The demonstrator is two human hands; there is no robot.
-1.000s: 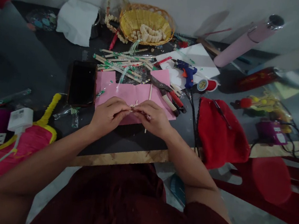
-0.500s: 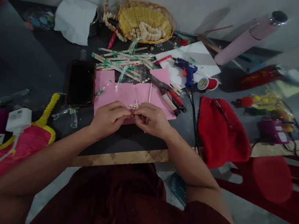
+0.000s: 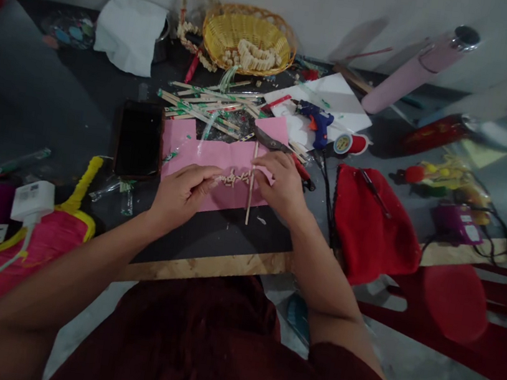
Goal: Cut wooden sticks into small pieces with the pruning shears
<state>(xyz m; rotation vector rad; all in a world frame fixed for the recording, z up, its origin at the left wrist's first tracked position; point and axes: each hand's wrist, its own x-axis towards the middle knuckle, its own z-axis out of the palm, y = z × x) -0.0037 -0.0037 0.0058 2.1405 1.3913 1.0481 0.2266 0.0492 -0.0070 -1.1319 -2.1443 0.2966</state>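
A short strand of small pale wooden pieces (image 3: 232, 178) stretches between my two hands over a pink paper sheet (image 3: 211, 153). At its left end, the fingertips of my left hand (image 3: 184, 193) are pinched on it. My right hand (image 3: 281, 184) is at the strand's right end, with thumb and forefinger close together around that end; the exact contact is too small to make out. A thin wooden stick (image 3: 248, 205) lies upright in view beside my right fingertips, crossing the paper's front edge. Pliers (image 3: 301, 170) lie partly behind my right hand.
Wrapped chopsticks (image 3: 203, 107), a yellow basket (image 3: 250, 32) with wooden pieces, and a blue glue gun (image 3: 317, 120) lie beyond the paper. A phone (image 3: 139, 139) is left; a thread spool (image 3: 352, 144), red cloth (image 3: 371, 225) and pink bottle (image 3: 415, 74) are right.
My hands have moved apart, my right hand going right and forward, and the strand now shows between them. The stick's lower end has come into view.
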